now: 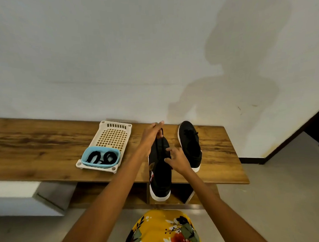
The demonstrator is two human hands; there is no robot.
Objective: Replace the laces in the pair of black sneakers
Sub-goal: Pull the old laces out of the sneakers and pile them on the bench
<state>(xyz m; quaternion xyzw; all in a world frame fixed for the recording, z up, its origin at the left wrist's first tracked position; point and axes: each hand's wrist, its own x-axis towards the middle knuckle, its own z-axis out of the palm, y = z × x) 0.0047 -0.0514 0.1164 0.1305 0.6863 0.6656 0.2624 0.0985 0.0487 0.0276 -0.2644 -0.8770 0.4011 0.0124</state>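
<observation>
Cream tray on wooden bench, seemingly slatted.

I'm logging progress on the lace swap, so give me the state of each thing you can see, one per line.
Near sneaker: overhanging the table edge, lace being pulled out.
Lace: pinched, drawn up taut.
Left hand: pinching the lace.
Right hand: gripping the near sneaker.
Far sneaker: flat on the table, laced.
Blue tub: holds coiled black laces.
White tray: under the tub.
</observation>
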